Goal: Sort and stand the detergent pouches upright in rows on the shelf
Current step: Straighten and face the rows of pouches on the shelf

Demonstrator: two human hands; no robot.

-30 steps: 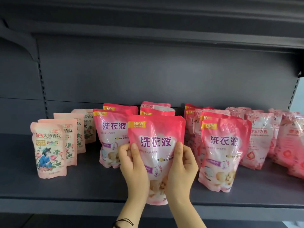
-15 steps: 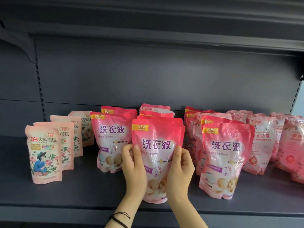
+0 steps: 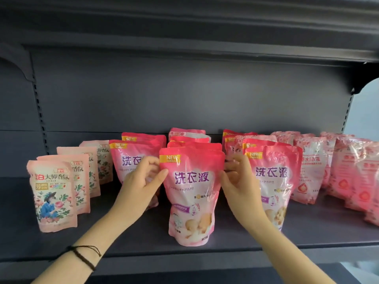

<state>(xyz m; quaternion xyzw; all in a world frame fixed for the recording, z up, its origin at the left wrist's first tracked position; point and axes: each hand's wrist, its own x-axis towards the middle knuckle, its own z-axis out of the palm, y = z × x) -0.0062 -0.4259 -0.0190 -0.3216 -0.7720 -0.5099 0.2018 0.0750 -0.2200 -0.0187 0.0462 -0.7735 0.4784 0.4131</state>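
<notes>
Pink glossy plastic detergent pouch [image 3: 191, 193] stands upright near the front edge of the dark grey metal shelf [image 3: 123, 242], centre, bulged at the base and flat at the top seal. Left hand [image 3: 139, 185]: thumb tip on the pouch's left seam, fingers curled beside its top corner. Right hand [image 3: 238, 185] mirrors this on the right seam, fingers blurred. Can't tell whether either one pinches or only touches. Matching pink pouches [image 3: 274, 175] stand in rows behind and on both sides. Matte peach floral pouches [image 3: 52, 193] line up far left, crinkly pink film pouches [image 3: 309, 169] right.
</notes>
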